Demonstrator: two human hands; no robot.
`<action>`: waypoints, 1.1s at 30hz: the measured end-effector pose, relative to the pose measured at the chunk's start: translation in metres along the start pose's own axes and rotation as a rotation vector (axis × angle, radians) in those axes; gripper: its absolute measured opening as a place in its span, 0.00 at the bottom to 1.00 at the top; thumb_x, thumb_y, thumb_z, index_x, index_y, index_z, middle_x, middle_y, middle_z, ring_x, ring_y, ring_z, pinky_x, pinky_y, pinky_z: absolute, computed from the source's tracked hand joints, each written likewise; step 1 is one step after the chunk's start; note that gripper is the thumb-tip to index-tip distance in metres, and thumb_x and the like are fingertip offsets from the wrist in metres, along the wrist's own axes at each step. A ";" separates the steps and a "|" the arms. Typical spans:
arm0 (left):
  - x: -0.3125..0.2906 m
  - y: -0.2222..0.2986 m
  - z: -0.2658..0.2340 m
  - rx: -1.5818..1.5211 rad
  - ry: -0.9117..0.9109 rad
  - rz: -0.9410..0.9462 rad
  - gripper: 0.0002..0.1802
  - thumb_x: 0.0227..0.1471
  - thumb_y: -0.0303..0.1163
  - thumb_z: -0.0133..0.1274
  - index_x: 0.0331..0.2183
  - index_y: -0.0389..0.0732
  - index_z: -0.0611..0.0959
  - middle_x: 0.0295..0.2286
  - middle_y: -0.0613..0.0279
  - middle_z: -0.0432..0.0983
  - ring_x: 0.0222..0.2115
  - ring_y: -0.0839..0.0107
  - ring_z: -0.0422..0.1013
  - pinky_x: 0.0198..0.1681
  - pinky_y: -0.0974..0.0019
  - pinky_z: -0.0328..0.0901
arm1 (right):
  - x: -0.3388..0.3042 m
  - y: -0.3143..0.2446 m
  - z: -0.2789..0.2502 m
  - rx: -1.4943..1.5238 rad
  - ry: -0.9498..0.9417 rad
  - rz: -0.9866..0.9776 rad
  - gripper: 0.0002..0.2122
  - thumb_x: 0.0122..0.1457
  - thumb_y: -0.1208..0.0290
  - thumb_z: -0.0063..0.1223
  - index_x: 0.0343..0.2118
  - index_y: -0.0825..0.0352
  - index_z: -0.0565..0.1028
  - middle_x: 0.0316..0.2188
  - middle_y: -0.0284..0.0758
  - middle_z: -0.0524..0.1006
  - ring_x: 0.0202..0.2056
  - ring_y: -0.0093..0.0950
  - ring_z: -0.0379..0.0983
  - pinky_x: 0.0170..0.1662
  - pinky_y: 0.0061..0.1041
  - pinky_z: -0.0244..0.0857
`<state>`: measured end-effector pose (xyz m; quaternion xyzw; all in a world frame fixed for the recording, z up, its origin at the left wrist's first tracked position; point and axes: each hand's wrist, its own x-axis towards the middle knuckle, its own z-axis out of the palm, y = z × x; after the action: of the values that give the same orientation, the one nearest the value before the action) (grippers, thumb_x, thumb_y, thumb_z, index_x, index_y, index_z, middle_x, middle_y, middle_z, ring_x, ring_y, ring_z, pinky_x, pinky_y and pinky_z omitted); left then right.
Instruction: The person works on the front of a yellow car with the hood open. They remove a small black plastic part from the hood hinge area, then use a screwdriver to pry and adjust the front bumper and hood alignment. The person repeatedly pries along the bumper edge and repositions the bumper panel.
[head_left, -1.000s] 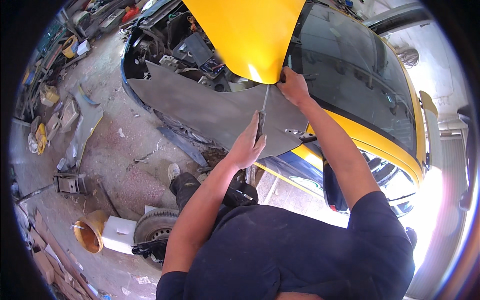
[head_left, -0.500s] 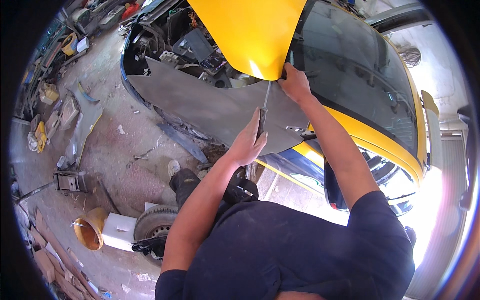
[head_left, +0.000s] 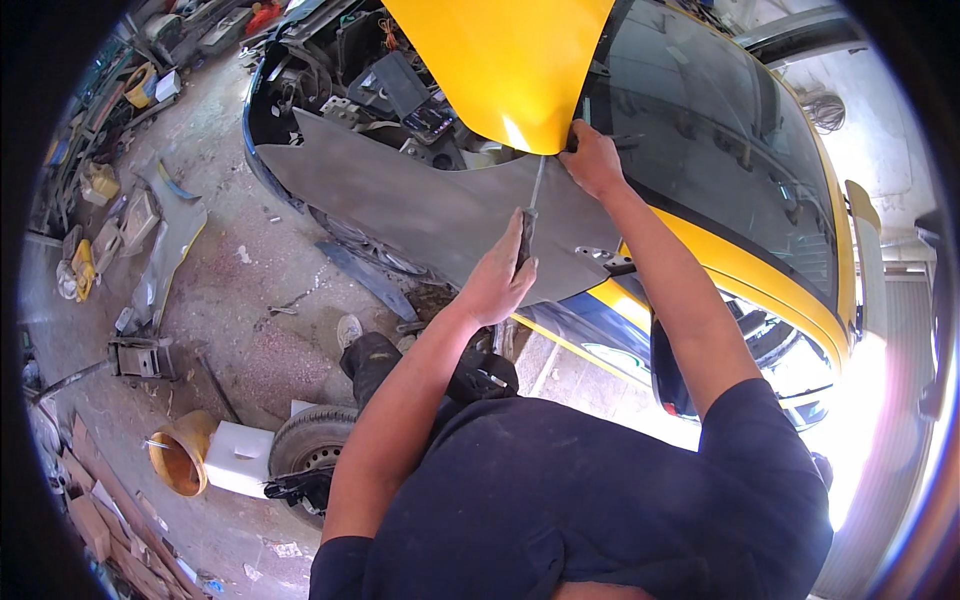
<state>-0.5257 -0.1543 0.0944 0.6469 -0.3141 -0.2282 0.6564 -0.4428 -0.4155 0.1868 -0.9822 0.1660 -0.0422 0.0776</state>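
Observation:
My left hand (head_left: 496, 278) is closed around the dark handle of a long screwdriver (head_left: 539, 185), whose thin metal shaft points up to the rear corner of the raised yellow hood (head_left: 510, 70). Beneath it spreads a dull grey front fender (head_left: 430, 220) along the car's side. At the hood's rear edge, by the windshield (head_left: 700, 130), my right hand (head_left: 594, 162) has its fingers curled beside a small dark thing; what they grip is hidden. The screwdriver's tip is hard to make out under the hood corner.
Left of the hood lies the exposed engine bay (head_left: 400, 95). A black side mirror (head_left: 672, 375) juts out below my right forearm. On the floor are a wheel (head_left: 315, 445), a white box (head_left: 238, 460), a yellow bucket (head_left: 182, 452), a loose panel (head_left: 175, 245) and scattered parts.
Both hands and the screwdriver have shifted up very slightly in the picture. The hood corner sits marginally higher, and both hands keep the same hold.

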 end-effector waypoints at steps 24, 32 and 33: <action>-0.002 0.000 0.001 0.001 0.030 0.004 0.47 0.69 0.36 0.53 0.76 0.30 0.48 0.63 0.21 0.66 0.62 0.32 0.69 0.66 0.50 0.63 | 0.004 0.012 0.007 0.013 0.008 -0.049 0.19 0.58 0.71 0.66 0.52 0.70 0.77 0.48 0.54 0.85 0.51 0.55 0.82 0.56 0.49 0.75; -0.003 -0.005 0.001 -0.024 0.024 0.010 0.48 0.69 0.37 0.53 0.76 0.29 0.47 0.64 0.21 0.65 0.62 0.31 0.69 0.66 0.49 0.62 | -0.012 0.010 -0.006 0.042 0.028 -0.062 0.15 0.59 0.70 0.67 0.47 0.68 0.80 0.44 0.46 0.87 0.47 0.45 0.85 0.54 0.40 0.77; -0.003 -0.005 0.001 -0.039 0.027 0.014 0.48 0.69 0.37 0.53 0.76 0.28 0.47 0.64 0.21 0.65 0.62 0.31 0.68 0.67 0.49 0.62 | -0.016 0.012 -0.011 0.028 0.009 -0.040 0.13 0.59 0.70 0.67 0.45 0.68 0.81 0.43 0.45 0.87 0.46 0.44 0.85 0.53 0.40 0.77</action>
<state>-0.5279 -0.1533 0.0888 0.6347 -0.3053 -0.2212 0.6746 -0.4628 -0.4229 0.1944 -0.9839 0.1463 -0.0506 0.0897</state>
